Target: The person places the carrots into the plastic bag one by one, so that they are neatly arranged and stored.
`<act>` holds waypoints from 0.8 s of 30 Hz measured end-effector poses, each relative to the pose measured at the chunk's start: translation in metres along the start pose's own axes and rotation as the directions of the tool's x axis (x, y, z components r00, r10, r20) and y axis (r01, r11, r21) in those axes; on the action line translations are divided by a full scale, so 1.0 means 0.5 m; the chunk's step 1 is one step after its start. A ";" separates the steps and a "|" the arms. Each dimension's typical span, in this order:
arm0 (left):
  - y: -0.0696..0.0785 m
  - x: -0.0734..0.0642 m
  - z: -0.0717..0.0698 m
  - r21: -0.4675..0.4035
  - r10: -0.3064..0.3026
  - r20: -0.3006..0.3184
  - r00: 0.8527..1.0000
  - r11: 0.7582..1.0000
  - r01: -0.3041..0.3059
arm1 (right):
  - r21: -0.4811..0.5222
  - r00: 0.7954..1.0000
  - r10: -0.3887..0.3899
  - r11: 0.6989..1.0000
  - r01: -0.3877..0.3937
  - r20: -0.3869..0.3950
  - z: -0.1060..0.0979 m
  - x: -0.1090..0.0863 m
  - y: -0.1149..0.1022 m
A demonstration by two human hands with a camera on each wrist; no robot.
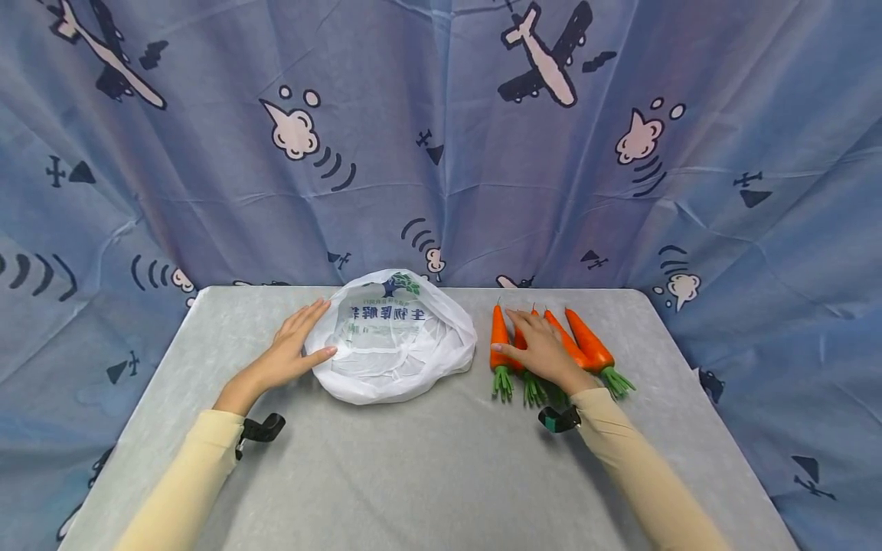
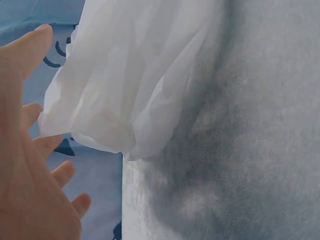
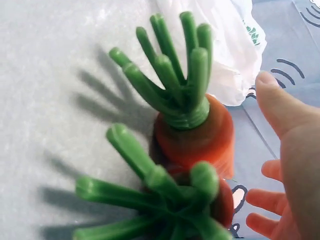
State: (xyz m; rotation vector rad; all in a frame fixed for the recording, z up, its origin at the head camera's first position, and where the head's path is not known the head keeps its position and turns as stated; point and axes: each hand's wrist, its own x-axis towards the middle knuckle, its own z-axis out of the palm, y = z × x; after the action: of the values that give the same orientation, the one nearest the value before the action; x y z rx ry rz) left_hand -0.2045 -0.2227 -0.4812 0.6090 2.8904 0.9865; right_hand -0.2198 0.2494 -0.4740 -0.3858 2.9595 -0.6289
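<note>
A white plastic bag point(image 1: 451, 337) with green and blue print lies on the table, its mouth spread wide. My left hand point(image 1: 292, 348) is at the bag's left side, fingers extended and thumb over the rim; whether it touches the plastic I cannot tell. In the left wrist view, some fingertips are partly behind the bag point(image 2: 125, 75). Several orange carrots with green stalks, such as the rightmost carrot point(image 1: 589, 337), lie side by side right of the bag. Over the middle carrots is my right hand point(image 1: 544, 356), fingers loosely spread, covering parts of them. In the right wrist view, a carrot point(image 3: 200, 145) stands apart from the thumb.
A grey-white cloth covers the table point(image 1: 427, 474). Directly behind its far edge hangs a blue curtain point(image 1: 386, 191) printed with planes and clouds. Black wrist cameras, such as the left one point(image 1: 263, 428), sit on both wrists.
</note>
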 end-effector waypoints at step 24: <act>0.006 0.002 0.000 -0.004 -0.008 0.014 1.000 1.000 0.008 | -0.025 1.000 0.015 1.000 -0.015 0.023 0.032 0.015 0.012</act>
State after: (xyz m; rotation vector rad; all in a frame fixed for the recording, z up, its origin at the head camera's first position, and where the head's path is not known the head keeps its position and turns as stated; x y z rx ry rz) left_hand -0.2044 -0.2201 -0.4790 0.6012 2.8758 0.9829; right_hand -0.2260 0.2467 -0.4912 -0.3703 2.9473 -0.5830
